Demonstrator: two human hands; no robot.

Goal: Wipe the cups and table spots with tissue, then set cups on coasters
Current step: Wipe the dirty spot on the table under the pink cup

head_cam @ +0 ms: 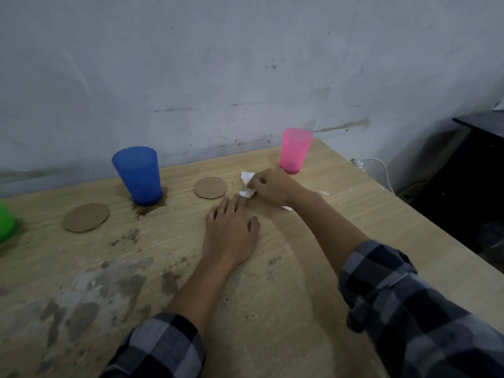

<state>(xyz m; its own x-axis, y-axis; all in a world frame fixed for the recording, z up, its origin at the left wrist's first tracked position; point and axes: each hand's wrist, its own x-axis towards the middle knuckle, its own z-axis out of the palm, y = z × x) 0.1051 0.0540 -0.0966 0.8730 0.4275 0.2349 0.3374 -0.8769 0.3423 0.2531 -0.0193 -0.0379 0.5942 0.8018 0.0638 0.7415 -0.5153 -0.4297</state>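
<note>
My right hand point(272, 186) pinches a crumpled white tissue point(246, 184) on the wooden table point(313, 268), just in front of the upright pink cup point(296, 150). My left hand point(231, 233) lies flat on the table with fingers spread, holding nothing. A blue cup point(139, 174) stands upright in a ring of brown dirt at the back left. A green cup point(5, 223) is cut off by the left edge. Two round cardboard coasters lie bare: one point(210, 187) left of the tissue, the other point(86, 216) between the green and blue cups.
Brown dirt spots point(109, 285) cover the near left of the table. Small white tissue scraps point(324, 192) lie right of my right wrist. A stained wall stands right behind the table. A dark cabinet point(477, 165) and a white cable point(381, 170) are beyond the right edge.
</note>
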